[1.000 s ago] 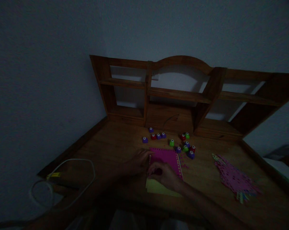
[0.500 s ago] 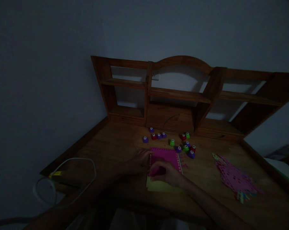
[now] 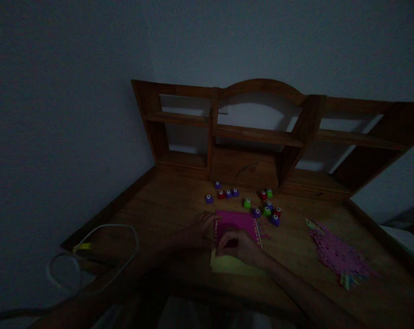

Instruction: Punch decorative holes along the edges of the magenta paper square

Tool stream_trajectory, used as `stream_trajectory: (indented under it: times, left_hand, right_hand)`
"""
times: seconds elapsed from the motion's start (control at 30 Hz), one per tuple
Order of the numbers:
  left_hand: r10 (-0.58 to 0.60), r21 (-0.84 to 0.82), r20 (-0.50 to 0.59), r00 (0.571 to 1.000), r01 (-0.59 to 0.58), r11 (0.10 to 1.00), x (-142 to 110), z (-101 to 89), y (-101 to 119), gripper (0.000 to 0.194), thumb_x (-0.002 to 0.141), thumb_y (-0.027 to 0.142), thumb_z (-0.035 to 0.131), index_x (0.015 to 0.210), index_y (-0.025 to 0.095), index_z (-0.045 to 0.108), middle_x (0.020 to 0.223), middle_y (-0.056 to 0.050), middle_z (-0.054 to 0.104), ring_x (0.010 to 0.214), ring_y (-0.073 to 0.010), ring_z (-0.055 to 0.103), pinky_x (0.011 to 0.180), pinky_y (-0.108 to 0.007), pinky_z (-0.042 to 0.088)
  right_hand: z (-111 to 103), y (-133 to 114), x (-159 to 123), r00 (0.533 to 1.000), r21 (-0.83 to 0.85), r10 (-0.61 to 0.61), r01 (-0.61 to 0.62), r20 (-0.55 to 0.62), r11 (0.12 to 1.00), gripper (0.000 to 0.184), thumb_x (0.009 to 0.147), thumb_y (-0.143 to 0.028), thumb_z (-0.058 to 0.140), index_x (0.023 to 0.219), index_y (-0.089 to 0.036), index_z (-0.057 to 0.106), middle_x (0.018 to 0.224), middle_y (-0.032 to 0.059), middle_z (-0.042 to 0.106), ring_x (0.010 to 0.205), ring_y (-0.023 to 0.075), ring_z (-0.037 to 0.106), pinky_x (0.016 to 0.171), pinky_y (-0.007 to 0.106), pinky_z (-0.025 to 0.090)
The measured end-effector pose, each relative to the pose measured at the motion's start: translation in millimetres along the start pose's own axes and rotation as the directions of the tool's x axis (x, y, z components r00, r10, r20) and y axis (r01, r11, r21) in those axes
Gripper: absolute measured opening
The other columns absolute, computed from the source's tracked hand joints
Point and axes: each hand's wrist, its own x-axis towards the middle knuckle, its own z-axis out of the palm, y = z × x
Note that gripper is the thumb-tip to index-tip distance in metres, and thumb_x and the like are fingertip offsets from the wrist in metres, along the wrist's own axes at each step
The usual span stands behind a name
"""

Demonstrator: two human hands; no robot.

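Observation:
A magenta sheet [image 3: 236,221] with small pale shapes along its edges lies on a yellow sheet [image 3: 237,266] near the table's front. My left hand [image 3: 202,228] rests at its left edge, fingers stretched out and lying on the margin. Over the lower part of the magenta sheet, my right hand [image 3: 243,249] is closed in a pinch near the left margin; whatever the fingertips hold is too small and dark to make out. Beyond the sheets stand several small craft punches, among them a green punch [image 3: 247,203] and a purple punch [image 3: 257,213].
Tiny pink bits [image 3: 266,236] are scattered right of the sheet. A pile of punched pink strips [image 3: 340,253] lies farther right. A white cable [image 3: 136,237] loops at the left. Behind the table stands a wooden shelf unit [image 3: 258,132].
My right hand has shifted slightly down and to the right, its fingertips nearer the sheet's lower left margin. My left hand stays at the left edge.

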Motion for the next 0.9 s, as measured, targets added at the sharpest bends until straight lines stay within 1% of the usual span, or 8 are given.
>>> stream_trajectory:
  times: [0.1, 0.23, 0.33, 0.4, 0.5, 0.6, 0.77, 0.9]
  left_hand:
    - [-0.039, 0.057, 0.011, 0.999, 0.039, 0.998, -1, -3.9, 6, 0.082, 0.07, 0.056, 0.071, 0.144, 0.045, 0.038, 0.145, 0.004, 0.047, 0.134, -0.0298, 0.04, 0.108, -0.044, 0.037]
    - [-0.052, 0.034, 0.007, 0.999, 0.052, 0.998, -2, -5.9, 11, 0.08, 0.071, 0.059, 0.068, 0.144, 0.046, 0.038, 0.145, 0.004, 0.047, 0.133, -0.0292, 0.041, 0.108, -0.044, 0.036]
    - [-0.025, 0.012, -0.013, 1.0, 0.025, 1.0, -3, -4.9, 12, 0.079, 0.071, 0.06, 0.068, 0.142, 0.047, 0.038, 0.146, 0.005, 0.047, 0.133, -0.028, 0.04, 0.108, -0.044, 0.035]
    - [-0.028, 0.012, -0.026, 0.999, 0.028, 1.0, -3, -3.9, 12, 0.079, 0.069, 0.061, 0.069, 0.141, 0.048, 0.04, 0.145, 0.005, 0.048, 0.132, -0.0279, 0.041, 0.107, -0.043, 0.035]
    - [-0.067, 0.018, -0.026, 0.997, 0.067, 0.998, -2, -2.8, 12, 0.079, 0.067, 0.062, 0.07, 0.139, 0.046, 0.043, 0.142, 0.005, 0.051, 0.128, -0.0289, 0.044, 0.104, -0.043, 0.037]
    - [-0.098, 0.038, -0.04, 0.994, 0.1, 0.994, -1, -1.8, 11, 0.08, 0.064, 0.061, 0.072, 0.138, 0.045, 0.046, 0.139, 0.003, 0.054, 0.125, -0.0301, 0.046, 0.101, -0.043, 0.038]
    - [-0.019, 0.07, -0.042, 0.999, 0.022, 0.997, -3, -2.8, 10, 0.08, 0.069, 0.066, 0.067, 0.142, 0.043, 0.043, 0.139, 0.001, 0.053, 0.125, -0.0301, 0.046, 0.099, -0.043, 0.04]
    - [-0.035, 0.085, -0.027, 0.999, 0.037, 0.996, -5, -4.8, 15, 0.078, 0.072, 0.067, 0.064, 0.143, 0.042, 0.041, 0.143, 0.001, 0.049, 0.128, -0.0303, 0.044, 0.1, -0.043, 0.04]
  right_hand:
    - [-3, 0, -2, 0.999, 0.023, 0.003, -0.004, 0.039, 1.0, 0.033, 0.067, -0.051, 0.082, 0.072, -0.019, 0.074, 0.077, 0.0055, 0.073, 0.073, 0.0211, 0.07, 0.07, 0.035, 0.059]
    - [-7, -1, -4, 0.996, 0.03, -0.027, 0.025, 0.08, 0.999, 0.033, 0.07, -0.051, 0.079, 0.077, -0.02, 0.074, 0.081, 0.0058, 0.074, 0.078, 0.0218, 0.07, 0.074, 0.036, 0.059]
    - [-9, -1, -6, 0.998, -0.006, -0.03, 0.031, 0.057, 1.0, 0.031, 0.071, -0.045, 0.081, 0.088, -0.02, 0.074, 0.089, 0.0055, 0.074, 0.087, 0.0214, 0.07, 0.081, 0.035, 0.057]
    - [-8, -2, -6, 0.999, -0.024, -0.026, 0.027, 0.024, 0.999, 0.031, 0.072, -0.042, 0.082, 0.091, -0.019, 0.073, 0.092, 0.0055, 0.074, 0.089, 0.0208, 0.07, 0.082, 0.035, 0.056]
    - [-3, -1, -5, 1.0, -0.024, -0.029, 0.028, -0.01, 0.999, 0.029, 0.073, -0.043, 0.08, 0.084, -0.018, 0.073, 0.086, 0.0059, 0.074, 0.083, 0.02, 0.07, 0.078, 0.034, 0.056]
    - [0, 0, -4, 1.0, 0.022, -0.012, 0.013, -0.026, 1.0, 0.033, 0.07, -0.049, 0.08, 0.077, -0.017, 0.074, 0.081, 0.0065, 0.074, 0.077, 0.0203, 0.07, 0.073, 0.033, 0.057]
    - [-6, 0, -7, 1.0, 0.035, 0.004, -0.004, 0.005, 0.999, 0.036, 0.064, -0.051, 0.083, 0.073, -0.017, 0.075, 0.077, 0.0064, 0.074, 0.073, 0.0208, 0.07, 0.07, 0.033, 0.057]
    - [-12, -3, -12, 0.996, 0.015, -0.02, 0.019, 0.083, 1.0, 0.029, 0.071, -0.046, 0.08, 0.079, -0.018, 0.076, 0.082, 0.0059, 0.074, 0.079, 0.02, 0.07, 0.073, 0.032, 0.056]
